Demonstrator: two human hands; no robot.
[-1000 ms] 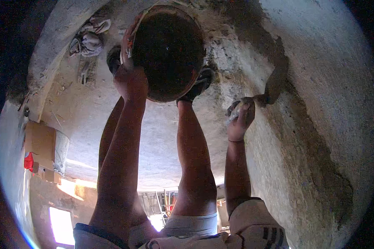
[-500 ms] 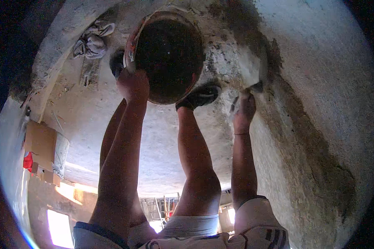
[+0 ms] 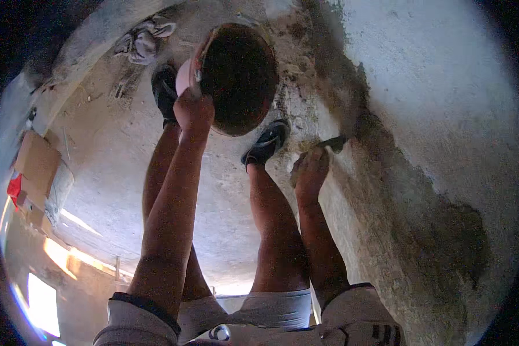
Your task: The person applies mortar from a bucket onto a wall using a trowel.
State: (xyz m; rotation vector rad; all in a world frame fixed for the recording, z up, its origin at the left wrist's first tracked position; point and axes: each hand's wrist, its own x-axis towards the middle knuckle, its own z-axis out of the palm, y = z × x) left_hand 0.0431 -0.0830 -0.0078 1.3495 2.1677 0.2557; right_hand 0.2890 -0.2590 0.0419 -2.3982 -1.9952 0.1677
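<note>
In the head view, the left hand (image 3: pixel 194 111) has its fingers clenched over the near-left rim of a large round, dark-mouthed bucket with a pinkish outer side (image 3: pixel 198 66). The bucket is tipped so that its mouth faces the wearer; the mouth's longer axis, as seen, runs nearly up and down the view, leaning slightly. Inside it is too dark to tell what it holds, and whether its base bears on the pale, dusty floor (image 3: pixel 115 190) cannot be told. It sits between and just ahead of the two dark shoes (image 3: pixel 266 142).

The right hand (image 3: pixel 313 168) has its fingers closed around a small dark, flat-bladed tool (a trowel, by its shape) (image 3: pixel 333 143), whose handle is hidden in the grip. The tool lies to the right of the bucket, well apart from it, near the foot of the rough grey wall (image 3: pixel 432 81). Its blade points right and slightly upward, its long axis slanting gently toward the dark, damp-looking band (image 3: pixel 380 155); whether the tip touches cannot be made out.

To work it well, I judge, keep the blade nearly flat to the wall, press evenly with a firm wrist, and hold the bucket's rim steady. A crumpled greyish cloth (image 3: pixel 142 47) lies beyond the left foot.
</note>
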